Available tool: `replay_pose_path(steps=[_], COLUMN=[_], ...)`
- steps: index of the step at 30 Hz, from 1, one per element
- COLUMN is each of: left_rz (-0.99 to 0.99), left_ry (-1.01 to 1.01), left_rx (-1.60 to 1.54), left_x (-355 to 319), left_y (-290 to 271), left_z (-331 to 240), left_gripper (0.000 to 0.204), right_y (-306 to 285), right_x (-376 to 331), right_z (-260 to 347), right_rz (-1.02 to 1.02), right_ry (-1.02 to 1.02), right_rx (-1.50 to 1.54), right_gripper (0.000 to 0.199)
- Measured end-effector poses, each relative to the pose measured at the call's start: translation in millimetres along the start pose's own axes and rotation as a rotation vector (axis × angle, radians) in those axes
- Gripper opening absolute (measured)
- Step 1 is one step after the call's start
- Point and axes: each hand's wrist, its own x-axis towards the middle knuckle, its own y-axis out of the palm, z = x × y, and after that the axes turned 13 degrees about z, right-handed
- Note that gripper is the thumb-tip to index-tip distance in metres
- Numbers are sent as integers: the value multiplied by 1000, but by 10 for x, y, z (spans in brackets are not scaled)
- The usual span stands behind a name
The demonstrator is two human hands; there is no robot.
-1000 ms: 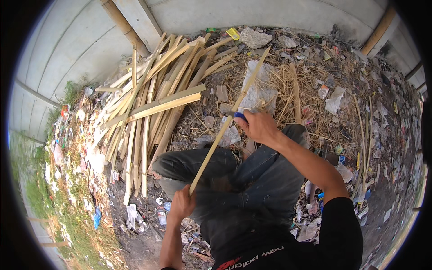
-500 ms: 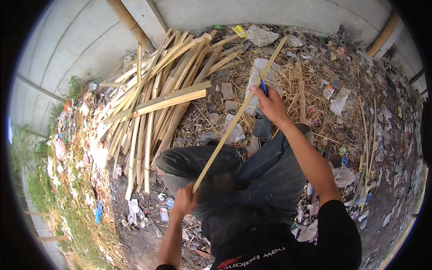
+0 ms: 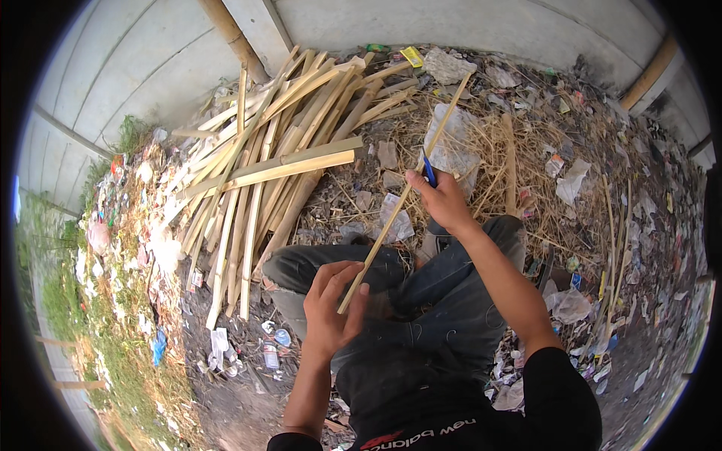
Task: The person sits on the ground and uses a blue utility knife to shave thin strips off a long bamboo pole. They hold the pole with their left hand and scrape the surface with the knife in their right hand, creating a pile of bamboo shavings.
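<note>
A long thin bamboo strip (image 3: 394,217) slants across my lap, its far end up toward the rubble and its near end at my left hand. My right hand (image 3: 442,201) is closed around a blue-handled knife (image 3: 429,172), with the thumb against the strip. The blade lies at the strip's edge and is mostly hard to make out. My left hand (image 3: 331,308) has its fingers apart, and the strip's near end lies between thumb and fingers without a closed grip.
A heap of split bamboo (image 3: 263,177) lies to the left, one thick pale piece (image 3: 278,173) across it. My crossed legs (image 3: 459,286) are below the strip. Dry straw (image 3: 489,161), a pale stone slab (image 3: 455,143) and scattered litter cover the ground before a concrete wall (image 3: 451,26).
My left hand has opened from its grip on the strip's near end and moved up and right along it. My right hand, with the knife, has come slightly down and left.
</note>
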Motion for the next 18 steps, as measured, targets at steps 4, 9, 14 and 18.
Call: replay_pose_path(steps=[4,9,14,18], left_rz=[-18,-60,-79,-51], left_ry=[363,577,759,857], left_rx=[17,7,-183,-345], left_x=[329,333,449,418], left_y=[-422,-641,-658,-630], left_z=[-936,-1457,-1292,-1157], left_gripper=[28,23,20,17], right_y=[37,136,138,137], right_x=[-53,-84,-93,-94], right_z=[75,116,45,-11], right_rz=[-1,43,43,51], right_ry=[9,-8,-11,-4], right_rx=[-2,81,96,124], right_gripper=[54,52,49,48])
